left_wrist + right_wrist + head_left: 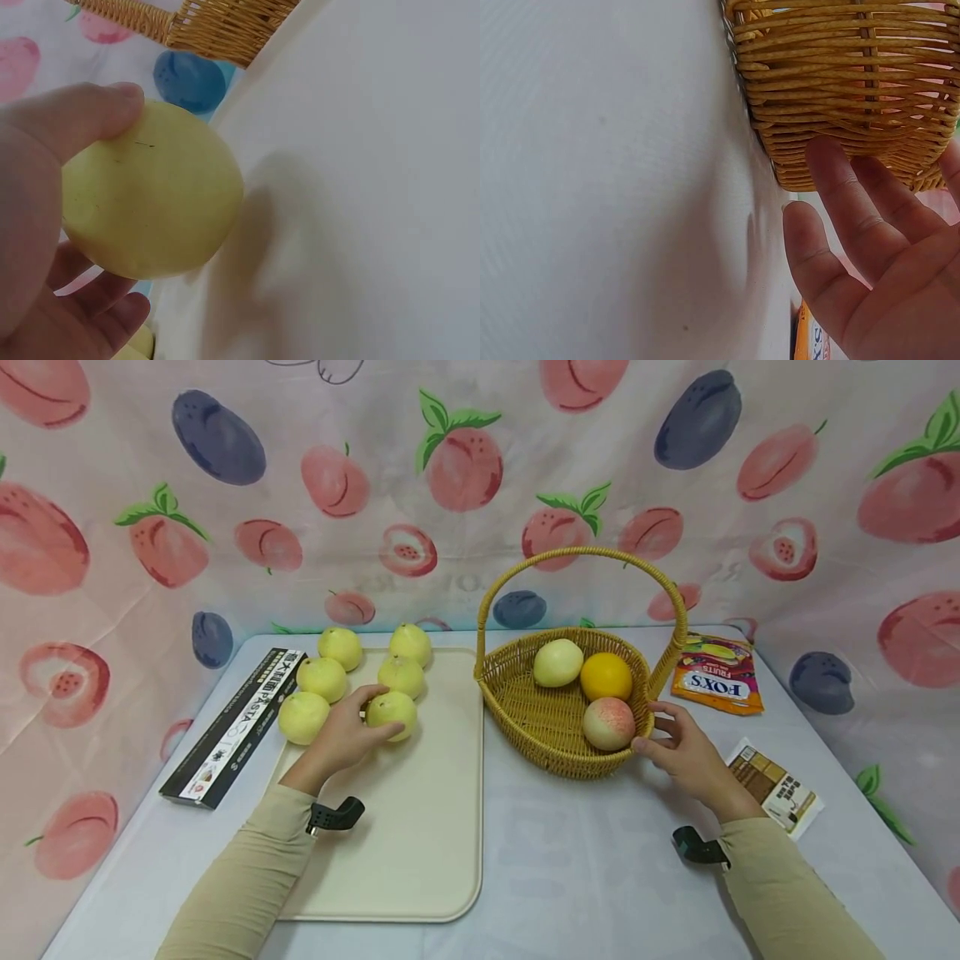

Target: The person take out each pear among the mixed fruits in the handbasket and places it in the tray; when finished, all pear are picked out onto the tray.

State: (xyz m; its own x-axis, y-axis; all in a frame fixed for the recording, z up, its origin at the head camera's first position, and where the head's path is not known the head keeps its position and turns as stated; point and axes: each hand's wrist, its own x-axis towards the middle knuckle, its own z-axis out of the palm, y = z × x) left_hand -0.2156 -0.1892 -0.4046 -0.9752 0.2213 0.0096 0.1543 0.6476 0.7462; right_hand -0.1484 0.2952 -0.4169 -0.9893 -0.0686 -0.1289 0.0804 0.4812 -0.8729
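Observation:
My left hand (348,727) grips a round yellow-green fruit (393,716), thumb on one side and fingers curled round the other. Close under this fruit lies the cream tray (420,860), with a shadow beside it in the left wrist view. More fruits of the same kind, such as this yellow-green fruit (303,717), stand in two rows at the tray's far left. My right hand (686,756) touches the right end of a wicker basket (525,739), its loosely bent fingers against the outer wall. Inside the basket sit a pale yellow-green fruit (558,662), an orange (607,677) and a peach (609,724).
A long black-and-white box (234,727) lies along the tray's left side. Right of the basket is a red-and-orange snack bag (717,674), and nearer me a brown-and-white packet (776,787). The tall basket handle (581,552) arches over the basket. A fruit-print cloth (450,552) hangs behind the table.

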